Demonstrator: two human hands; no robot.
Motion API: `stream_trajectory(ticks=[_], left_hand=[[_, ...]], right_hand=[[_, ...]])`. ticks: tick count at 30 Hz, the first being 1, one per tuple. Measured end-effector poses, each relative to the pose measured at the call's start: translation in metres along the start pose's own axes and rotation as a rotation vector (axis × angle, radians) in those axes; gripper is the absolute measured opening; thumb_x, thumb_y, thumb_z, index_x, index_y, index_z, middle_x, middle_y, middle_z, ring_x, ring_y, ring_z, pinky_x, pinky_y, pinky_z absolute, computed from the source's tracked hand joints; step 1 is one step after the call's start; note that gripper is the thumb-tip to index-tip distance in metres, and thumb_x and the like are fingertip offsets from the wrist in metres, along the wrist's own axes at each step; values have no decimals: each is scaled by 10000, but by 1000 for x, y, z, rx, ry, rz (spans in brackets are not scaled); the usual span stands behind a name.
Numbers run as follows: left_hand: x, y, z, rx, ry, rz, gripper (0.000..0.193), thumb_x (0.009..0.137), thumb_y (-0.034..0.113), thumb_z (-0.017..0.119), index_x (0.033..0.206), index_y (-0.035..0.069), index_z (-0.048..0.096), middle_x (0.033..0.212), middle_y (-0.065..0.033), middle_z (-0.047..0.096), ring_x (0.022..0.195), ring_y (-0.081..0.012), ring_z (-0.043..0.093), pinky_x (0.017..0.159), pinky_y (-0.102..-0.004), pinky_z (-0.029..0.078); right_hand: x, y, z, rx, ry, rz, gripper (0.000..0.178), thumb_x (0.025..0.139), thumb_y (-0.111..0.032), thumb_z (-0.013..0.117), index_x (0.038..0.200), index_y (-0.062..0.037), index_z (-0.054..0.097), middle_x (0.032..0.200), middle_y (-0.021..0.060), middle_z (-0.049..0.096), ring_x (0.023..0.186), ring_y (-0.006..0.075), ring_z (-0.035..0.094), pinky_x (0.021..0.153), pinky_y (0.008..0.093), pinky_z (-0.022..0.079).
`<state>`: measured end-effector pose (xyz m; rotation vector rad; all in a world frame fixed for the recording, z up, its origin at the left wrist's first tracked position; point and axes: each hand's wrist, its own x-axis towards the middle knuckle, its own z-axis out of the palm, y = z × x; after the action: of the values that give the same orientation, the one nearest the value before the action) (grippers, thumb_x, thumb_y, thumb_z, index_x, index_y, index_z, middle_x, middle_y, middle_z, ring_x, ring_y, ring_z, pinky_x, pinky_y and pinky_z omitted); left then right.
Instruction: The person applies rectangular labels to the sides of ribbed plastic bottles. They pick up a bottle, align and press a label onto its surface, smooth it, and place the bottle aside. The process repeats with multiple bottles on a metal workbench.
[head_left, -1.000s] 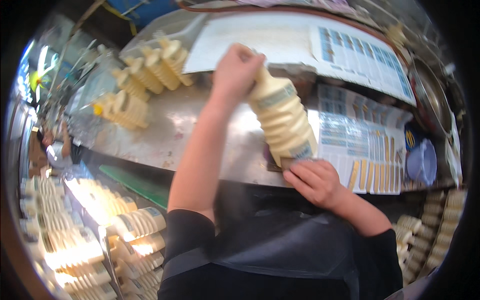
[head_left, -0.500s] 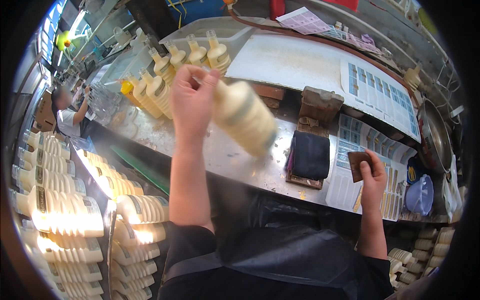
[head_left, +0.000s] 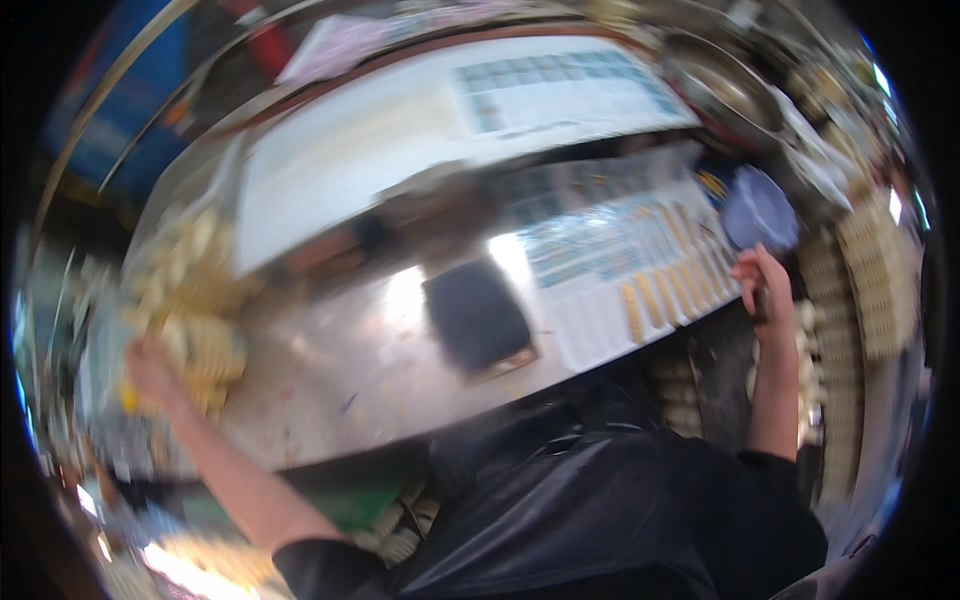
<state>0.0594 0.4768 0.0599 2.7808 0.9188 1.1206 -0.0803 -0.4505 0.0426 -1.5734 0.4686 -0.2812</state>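
Observation:
At the left end of the metal bench, my left hand (head_left: 152, 372) is among cream-coloured ribbed bottles (head_left: 208, 352). Motion smears its fingers, so whether they still grip a bottle neck cannot be made out. My right hand (head_left: 765, 285) is closed at the bench's right edge, just below a lilac plastic basket (head_left: 760, 210). A small dark brown flat piece (head_left: 762, 303) shows partly in its palm. Between my hands, a folded black cloth (head_left: 478, 315) lies on a wooden stand on the bench.
Sheets of blue and gold labels (head_left: 660, 290) cover the bench's right side. Behind them rises a white board (head_left: 350, 150) with another label sheet. A round metal pan (head_left: 725, 90) stands at the far right. Stacked bottles (head_left: 875, 270) fill the right side below.
My left hand has swung from the middle, where it held a bottle, to the bottles at far left. My right hand has moved right, off the label sheets. The view has turned right.

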Motion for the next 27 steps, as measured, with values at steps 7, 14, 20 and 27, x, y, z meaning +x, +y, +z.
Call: stream_trajectory(ticks=[7,14,20,27], left_hand=[[17,2,-10,146,-9,-18,647,979,651,518,1414,182,617,1271,-142,705,1085,-378,676,934,-471,516],[-6,89,-32,251,488,379,285,918,334,597,992,65,654,900,-174,687,773,-368,670,678,-486,528],[-28,185,-52,-297,-104,97,550,1029,475,556,1379,60,640,1319,-139,691,1179,-298,655,1028,-377,478],[-86,265,-41,-804,-330,180,317,1029,187,645,1257,-30,686,1211,-102,712,1082,-180,659,975,-299,500]], right_hand=[[-70,-2,-150,-1484,785,70,343,899,-213,611,1191,-41,665,1141,193,691,1078,419,651,914,503,525],[-131,38,-235,-1571,869,503,488,924,-392,676,1211,-15,556,1218,291,619,1091,462,649,955,531,522],[-103,92,-278,-1416,950,561,682,947,-533,639,1368,-16,498,1263,326,639,1121,484,655,941,551,527],[-100,114,-335,-1443,1083,482,521,982,-472,623,1198,2,598,1133,305,689,1076,479,671,903,555,533]])
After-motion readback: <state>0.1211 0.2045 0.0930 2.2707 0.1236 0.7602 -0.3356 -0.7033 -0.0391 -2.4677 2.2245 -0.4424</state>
